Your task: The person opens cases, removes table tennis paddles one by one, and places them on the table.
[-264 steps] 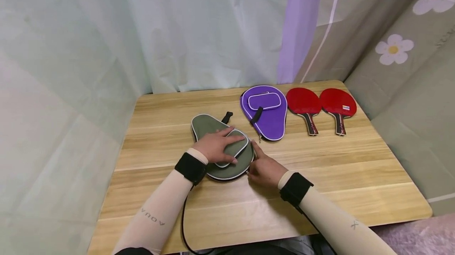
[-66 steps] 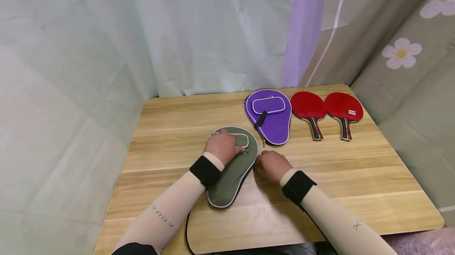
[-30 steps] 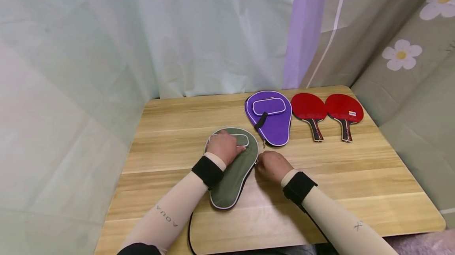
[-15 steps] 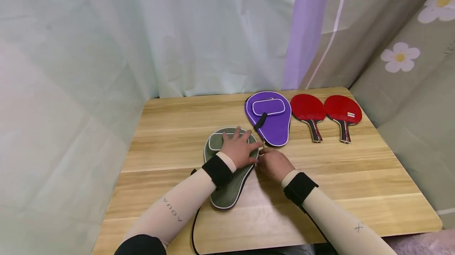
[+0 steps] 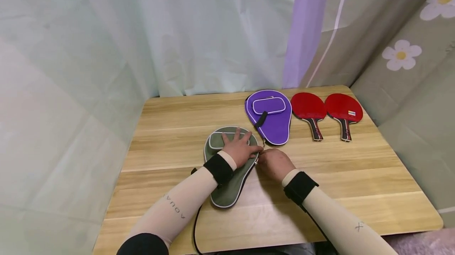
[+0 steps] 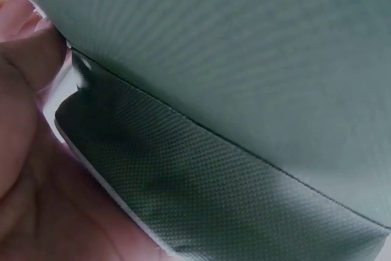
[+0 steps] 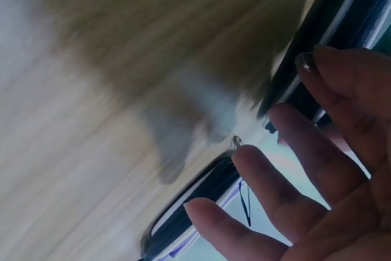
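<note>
An olive-green table tennis bat case (image 5: 225, 193) with white piping lies on the table, its narrow end toward the front edge. My left hand (image 5: 239, 152) is spread flat over its wide end, fingers apart across the pocket (image 5: 216, 141) and thumb side at the right edge. In the left wrist view the pocket's dark side (image 6: 183, 151) runs beside the palm. At the case's right edge my right hand (image 5: 275, 165) has thumb and forefinger together; the right wrist view shows them pinching a small metal zip pull (image 7: 307, 61), its other fingers loosely bent.
A purple bat case (image 5: 279, 126) lies just behind my right hand, its zip pull (image 5: 264, 142) hanging near the fingers. Two red bats (image 5: 308, 105) lie side by side at the back right of the wooden table (image 5: 170, 128). Curtains stand behind.
The olive case has turned since the oldest frame, its narrow end now nearest me. In the last second my left hand has shifted right and spread out. The right hand stays at the edge.
</note>
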{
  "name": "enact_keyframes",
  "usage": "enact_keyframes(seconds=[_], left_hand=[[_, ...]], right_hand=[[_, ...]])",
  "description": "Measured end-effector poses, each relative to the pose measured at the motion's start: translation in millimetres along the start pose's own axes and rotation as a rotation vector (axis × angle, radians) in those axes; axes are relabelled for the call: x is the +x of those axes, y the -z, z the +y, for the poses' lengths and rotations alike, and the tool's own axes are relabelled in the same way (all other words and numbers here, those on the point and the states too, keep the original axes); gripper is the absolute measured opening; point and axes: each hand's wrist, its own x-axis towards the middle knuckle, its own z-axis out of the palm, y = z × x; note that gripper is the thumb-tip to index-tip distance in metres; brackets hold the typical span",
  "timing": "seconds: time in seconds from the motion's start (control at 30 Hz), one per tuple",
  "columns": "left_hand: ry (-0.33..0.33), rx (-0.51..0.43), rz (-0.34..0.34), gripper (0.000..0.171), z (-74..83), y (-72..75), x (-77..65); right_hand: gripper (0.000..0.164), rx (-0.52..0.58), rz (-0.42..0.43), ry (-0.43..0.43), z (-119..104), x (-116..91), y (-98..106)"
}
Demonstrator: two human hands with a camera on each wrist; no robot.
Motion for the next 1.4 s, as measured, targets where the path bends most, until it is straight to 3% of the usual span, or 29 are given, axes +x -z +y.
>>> enact_keyframes(seconds=[0.07, 0.2, 0.3, 0.4, 0.67, 0.9, 1.2, 1.4], left_hand=[[0.000, 0.000, 0.007, 0.042, -0.1, 0.2, 0.8], [-0.006, -0.003, 0.028, 0.034, -1.1, -0.2, 2.8], [-0.010, -0.003, 0.039, 0.031, -2.2, -0.3, 3.5], [-0.014, -0.007, 0.050, 0.029, -2.9, 0.3, 3.8], [0.000, -0.043, 0.049, 0.028, -2.7, 0.1, 5.6], [0.033, -0.081, 0.040, 0.021, -1.6, 3.2, 7.1], [0.035, -0.127, -0.028, 0.019, -4.5, 8.7, 9.5], [0.048, -0.124, -0.079, 0.029, -3.2, 10.9, 9.7]], right_hand=[[0.014, 0.023, -0.002, -0.005, 4, 0, -6], [0.010, 0.076, 0.029, 0.003, 34, -2, -51], [0.014, 0.020, 0.042, 0.001, 53, -3, -81], [0.019, -0.063, 0.051, -0.006, 57, -1, -89], [0.016, -0.046, 0.005, -0.039, 51, 0, -84], [0.026, -0.020, -0.022, -0.024, 51, -1, -81], [0.024, -0.041, -0.042, -0.040, 52, 1, -79], [0.021, -0.037, 0.010, -0.052, 39, -3, -70]])
